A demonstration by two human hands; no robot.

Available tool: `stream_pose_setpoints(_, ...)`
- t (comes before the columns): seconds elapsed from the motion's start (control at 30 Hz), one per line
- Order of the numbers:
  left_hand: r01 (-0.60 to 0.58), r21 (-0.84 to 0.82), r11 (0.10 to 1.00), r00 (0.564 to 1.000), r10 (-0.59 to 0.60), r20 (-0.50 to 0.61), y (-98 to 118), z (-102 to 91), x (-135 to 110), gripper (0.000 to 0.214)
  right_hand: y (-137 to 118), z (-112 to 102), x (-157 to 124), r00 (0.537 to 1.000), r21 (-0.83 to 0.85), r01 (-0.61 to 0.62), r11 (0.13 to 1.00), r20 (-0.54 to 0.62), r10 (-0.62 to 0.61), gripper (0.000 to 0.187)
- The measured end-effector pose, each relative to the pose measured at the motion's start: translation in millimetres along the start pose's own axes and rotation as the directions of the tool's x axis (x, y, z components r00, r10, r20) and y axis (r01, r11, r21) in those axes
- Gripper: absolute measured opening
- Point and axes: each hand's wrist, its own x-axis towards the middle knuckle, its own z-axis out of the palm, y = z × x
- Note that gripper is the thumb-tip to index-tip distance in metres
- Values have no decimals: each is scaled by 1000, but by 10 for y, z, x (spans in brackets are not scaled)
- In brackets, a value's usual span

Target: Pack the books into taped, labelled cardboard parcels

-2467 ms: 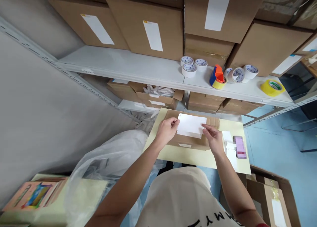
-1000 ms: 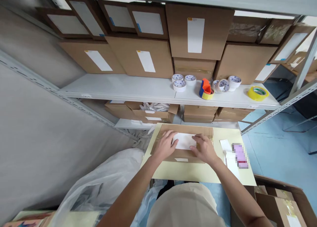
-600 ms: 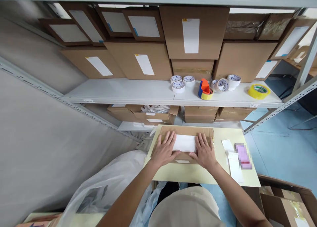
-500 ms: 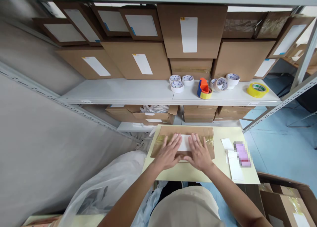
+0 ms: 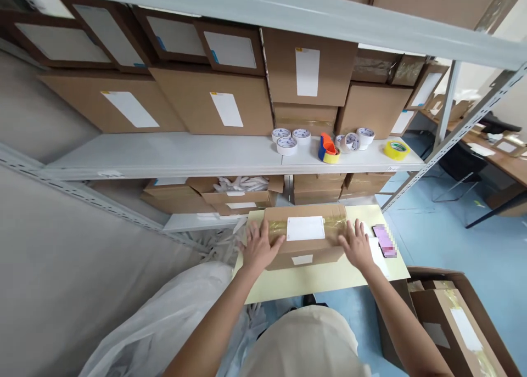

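Observation:
A cardboard box (image 5: 284,252) lies on the pale yellow tabletop (image 5: 296,286). Shiny tape runs along its top, and a white label (image 5: 305,228) sits across the middle of that tape. Its near side carries a smaller white label (image 5: 302,259). At the box's left end is my left hand (image 5: 259,249), fingers spread and thumb over the near corner. My right hand (image 5: 357,247) is at the right end with its fingers apart, the thumb side by the box edge. Whether either palm presses on the box cannot be seen.
Tape rolls (image 5: 287,145) and an orange-and-blue tape dispenser (image 5: 328,148) stand on the grey shelf (image 5: 185,152) ahead. A pixelated purple phone-like object (image 5: 385,241) lies right of the box near paper strips. A large carton (image 5: 461,275) holding boxes stands at lower right; plastic sheeting (image 5: 173,316) lies left.
My hands have slid apart from the top label out to the two ends of the box. The label is uncovered and more of the box's near side shows. The view has shifted.

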Motion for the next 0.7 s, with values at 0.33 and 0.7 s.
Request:
stream_pose_setpoints(0.33, 164, -204, 965, 983, -143, 112, 95, -217, -14, 93, -244, 137, -167, 915, 715, -267, 646, -22, 402, 83)
stream_pose_setpoints(0.7, 112, -91, 990, 993, -107, 57, -24, -292, -406, 103, -400, 9, -976, 838, 849, -306, 431, 25, 544, 52)
